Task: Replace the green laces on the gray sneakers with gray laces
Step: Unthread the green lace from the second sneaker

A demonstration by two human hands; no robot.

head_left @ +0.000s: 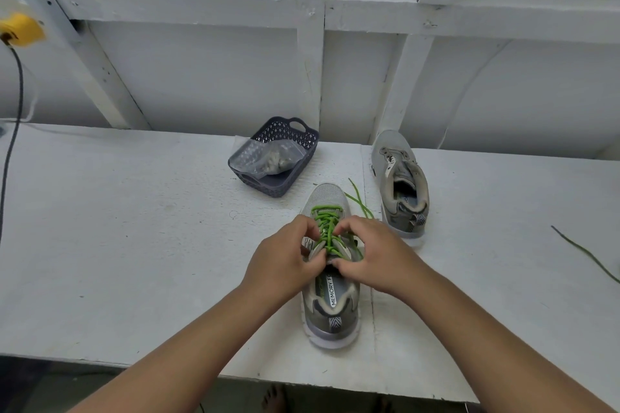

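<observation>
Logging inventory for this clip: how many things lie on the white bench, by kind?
Gray sneakers: 2, near sneaker and far sneaker
Green laces: 2, one threaded in the near sneaker, one loose at right
Dark basket: 1
Clear bag in the basket: 1
Total: 6

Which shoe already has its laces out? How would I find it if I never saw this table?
Start at the white table and find the dark basket by the wall. Just right of it stands the far sneaker, toe toward the wall. Unlike the near sneaker, where both hands work on green laces, it shows no laces at all.
</observation>
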